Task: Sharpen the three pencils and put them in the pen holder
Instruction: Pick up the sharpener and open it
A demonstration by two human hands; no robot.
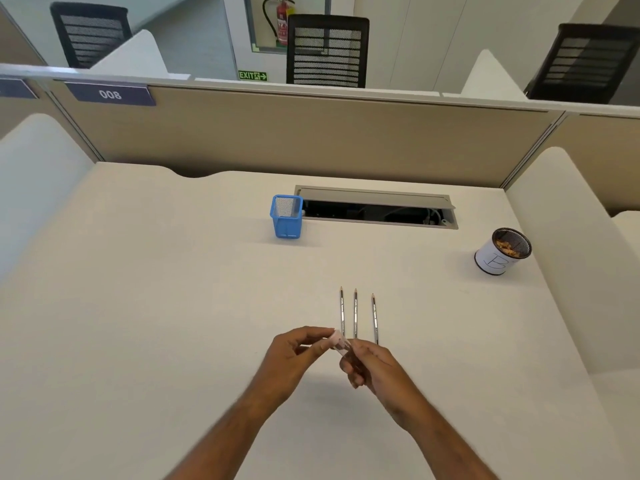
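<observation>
Three pencils [355, 313] lie side by side on the desk, tips pointing away from me. Just in front of their near ends, both my hands hold a small sharpener [341, 344] with a pale pink cap and a clear body. My left hand [294, 358] pinches the pink end; my right hand [370, 365] grips the clear body from the right. A blue mesh pen holder [286, 218] stands upright and empty at the back of the desk, left of centre.
A white round cup [502, 252] marked "B" holds pencil shavings at the right. An open cable tray slot [377, 211] lies behind the pen holder. A beige partition [311, 133] closes the back; white side dividers flank the desk.
</observation>
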